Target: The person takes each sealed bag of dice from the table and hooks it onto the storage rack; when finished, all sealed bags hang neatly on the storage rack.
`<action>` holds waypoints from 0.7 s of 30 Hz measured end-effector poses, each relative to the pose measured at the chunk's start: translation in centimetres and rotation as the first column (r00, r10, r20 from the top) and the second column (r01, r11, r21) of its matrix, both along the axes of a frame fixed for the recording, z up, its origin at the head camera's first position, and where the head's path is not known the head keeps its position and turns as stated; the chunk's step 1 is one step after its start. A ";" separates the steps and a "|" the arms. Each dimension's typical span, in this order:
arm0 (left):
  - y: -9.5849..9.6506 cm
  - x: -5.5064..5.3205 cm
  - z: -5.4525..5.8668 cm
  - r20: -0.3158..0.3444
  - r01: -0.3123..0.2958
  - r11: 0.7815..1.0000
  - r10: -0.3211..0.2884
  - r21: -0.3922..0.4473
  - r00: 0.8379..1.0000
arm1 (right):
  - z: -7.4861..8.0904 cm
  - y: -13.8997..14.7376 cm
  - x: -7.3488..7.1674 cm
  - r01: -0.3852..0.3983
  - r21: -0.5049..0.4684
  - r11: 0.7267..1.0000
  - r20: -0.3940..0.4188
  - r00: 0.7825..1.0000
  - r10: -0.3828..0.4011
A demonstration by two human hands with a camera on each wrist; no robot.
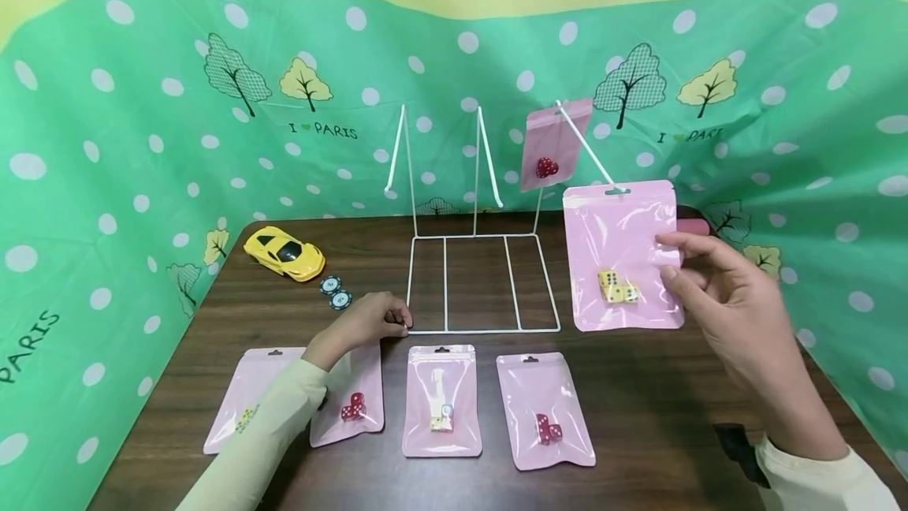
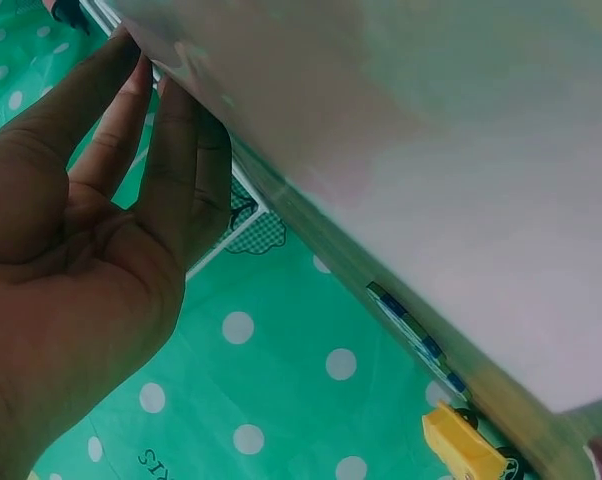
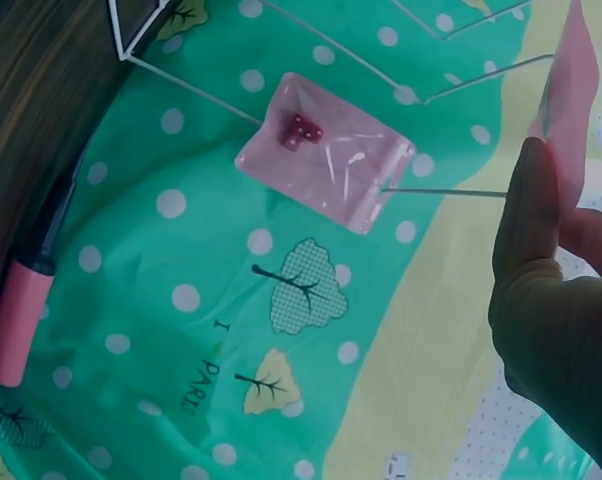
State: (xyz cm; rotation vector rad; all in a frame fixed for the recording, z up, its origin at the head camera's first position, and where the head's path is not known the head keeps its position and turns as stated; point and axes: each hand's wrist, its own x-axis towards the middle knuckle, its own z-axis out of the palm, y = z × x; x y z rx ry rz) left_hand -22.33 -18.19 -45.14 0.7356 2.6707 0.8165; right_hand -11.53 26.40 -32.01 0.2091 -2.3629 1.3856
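Table (image 1: pixel 660 408) has a white wire rack (image 1: pixel 474 236) on it, left hand (image 1: pixel 369 318) pinching the near left corner. Right hand (image 1: pixel 731 290) has got a pink pouch (image 1: pixel 617 247) by its right edge, top at a hook's (image 1: pixel 587 145) tip, yellow dice (image 1: pixel 608 284) inside.

Six pouches (image 1: pixel 620 247), two chips (image 1: pixel 341 300), one car (image 1: pixel 285 253)

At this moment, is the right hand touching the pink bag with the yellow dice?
Touching. The head view shows the right hand pinching the pink bag by its side edge, between thumb and fingers.
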 end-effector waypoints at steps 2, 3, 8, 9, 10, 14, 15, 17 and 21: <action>-0.1 -0.1 0.0 -0.004 0.000 1.000 0.000 0.005 1.000 | -0.1 -0.2 -0.4 0.009 0.006 1.000 0.004 1.000 -0.009; -0.1 -0.1 0.0 -0.008 0.000 1.000 0.000 0.008 1.000 | -0.1 -0.3 -0.7 0.009 0.009 1.000 0.005 1.000 -0.009; -0.3 -0.2 -0.1 -0.021 0.004 1.000 -0.004 0.010 1.000 | -0.1 -0.9 -2.8 0.030 0.017 0.999 0.013 0.999 -0.030; -0.3 -0.2 -0.1 -0.021 0.003 1.000 -0.003 0.009 1.000 | -0.1 -1.0 -3.3 0.042 0.024 0.999 0.016 0.999 -0.042; -0.3 -0.2 -0.1 -0.021 0.004 1.000 -0.004 0.009 1.000 | -0.1 -1.1 -3.9 0.049 0.026 0.998 0.019 0.999 -0.050; -0.2 -0.1 -0.4 -0.017 0.002 1.000 -0.002 0.009 1.000 | -0.4 -1.4 -6.2 0.043 -0.003 0.999 0.027 0.999 -0.043; -0.2 -0.1 -0.4 -0.016 0.002 1.000 -0.002 0.009 1.000 | -0.5 -1.5 -6.8 0.037 -0.026 0.999 0.030 0.999 -0.036; -0.2 0.0 -0.4 -0.015 0.000 1.000 0.000 0.009 1.000 | -0.7 -1.6 -7.9 0.018 -0.080 0.997 0.029 0.999 -0.015; 0.0 0.1 -0.2 -0.014 -0.005 1.000 0.005 0.013 1.000 | -1.0 -1.8 -9.8 0.004 -0.125 0.992 0.022 1.000 -0.001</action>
